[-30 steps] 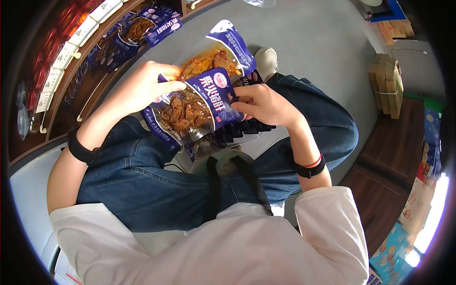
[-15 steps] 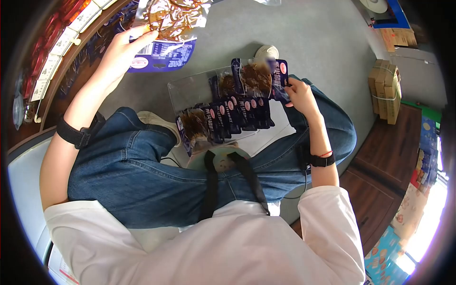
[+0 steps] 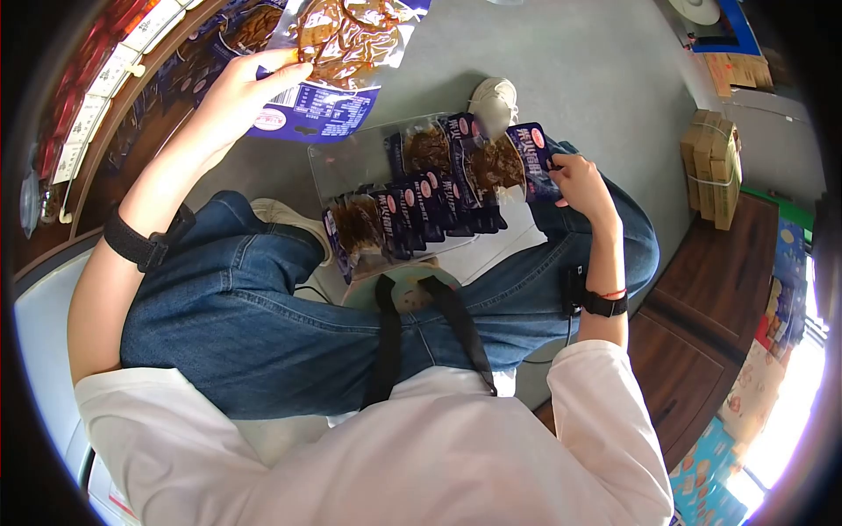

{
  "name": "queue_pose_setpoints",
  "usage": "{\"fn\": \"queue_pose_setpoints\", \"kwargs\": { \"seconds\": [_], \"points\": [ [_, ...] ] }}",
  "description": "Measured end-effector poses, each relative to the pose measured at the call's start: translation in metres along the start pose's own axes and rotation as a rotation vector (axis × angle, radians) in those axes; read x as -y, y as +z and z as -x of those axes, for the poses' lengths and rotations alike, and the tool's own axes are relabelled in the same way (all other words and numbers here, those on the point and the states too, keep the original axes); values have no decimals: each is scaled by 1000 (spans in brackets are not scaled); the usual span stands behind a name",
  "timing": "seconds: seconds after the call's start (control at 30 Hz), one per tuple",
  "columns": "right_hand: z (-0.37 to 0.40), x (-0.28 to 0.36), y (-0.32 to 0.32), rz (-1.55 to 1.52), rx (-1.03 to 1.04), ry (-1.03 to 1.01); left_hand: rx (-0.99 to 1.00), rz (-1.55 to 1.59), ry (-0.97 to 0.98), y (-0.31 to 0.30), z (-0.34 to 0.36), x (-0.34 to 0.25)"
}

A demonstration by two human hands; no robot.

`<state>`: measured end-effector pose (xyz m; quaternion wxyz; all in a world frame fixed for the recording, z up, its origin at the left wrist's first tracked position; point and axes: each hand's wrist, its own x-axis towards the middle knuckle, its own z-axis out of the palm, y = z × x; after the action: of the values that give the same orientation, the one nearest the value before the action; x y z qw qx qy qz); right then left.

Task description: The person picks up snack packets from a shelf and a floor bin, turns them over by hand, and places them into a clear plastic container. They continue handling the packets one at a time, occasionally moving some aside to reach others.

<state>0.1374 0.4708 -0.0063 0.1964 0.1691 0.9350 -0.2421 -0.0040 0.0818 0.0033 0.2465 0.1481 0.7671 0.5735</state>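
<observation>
My left hand [image 3: 250, 92] pinches the edge of a large snack packet [image 3: 329, 101], blue at the label end, with brown food behind a clear window. It is held up beside the shelf. Lower down, my right hand [image 3: 581, 186] is closed on the right end of another snack packet [image 3: 500, 167], also blue with brown contents. That one lies slantwise over several similar packets [image 3: 408, 215] standing in a row in a clear plastic bin [image 3: 338, 158]. The bin rests between my legs.
On the left, a curved shelf [image 3: 101, 131] carries price tags and hanging packets. Tied cardboard boxes [image 3: 712, 167] stand on a dark wooden cabinet [image 3: 702, 289] at the right. My shoe [image 3: 494, 103] is just beyond the bin on the grey floor [image 3: 579, 70].
My left hand has shifted right with its packet. My right hand has moved slightly right and down, and its packet now lies lower over the row in the bin.
</observation>
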Motion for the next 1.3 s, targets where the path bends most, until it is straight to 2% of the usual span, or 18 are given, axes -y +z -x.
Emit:
{"fn": "queue_pose_setpoints", "kwargs": {
  "seconds": [0.1,0.2,0.33,0.47,0.6,0.67,0.77,0.83,0.97,1.03,1.07,1.13,1.2,1.27,1.3],
  "points": [
    [2,1,-3,26,41,29,-1,6,-10,-1,0,0],
    [4,-1,-9,2,-52,20,6,-9,-13,-1,0,4],
    [6,6,-8,80,40,24,13,33,-89,1,0,3],
    [-17,9,31,79,83,-56,25,95,-115,3,-1,0],
    [-51,11,93,155,-82,-205,39,89,-121,3,-3,1],
    [-61,13,126,133,-93,-245,46,94,-118,4,-4,1],
    [-71,21,177,241,-61,-127,20,81,-88,4,-4,2],
    [-73,25,184,242,-47,-30,17,92,-95,3,-5,2],
    [-70,32,166,198,83,-26,5,142,-127,4,-1,1],
    [-57,49,154,242,160,-198,10,156,-127,3,-2,1],
    [-51,65,147,385,195,-146,15,168,-129,3,-2,1],
    [-45,79,157,300,-216,-295,14,189,-143,4,-2,1],
    [-47,99,161,310,-284,-537,17,199,-153,5,-2,1],
    [-52,108,193,294,-178,-786,25,184,-154,6,-4,3],
    [-56,114,210,426,-22,-802,15,174,-162,6,-4,5]
  ]
}}
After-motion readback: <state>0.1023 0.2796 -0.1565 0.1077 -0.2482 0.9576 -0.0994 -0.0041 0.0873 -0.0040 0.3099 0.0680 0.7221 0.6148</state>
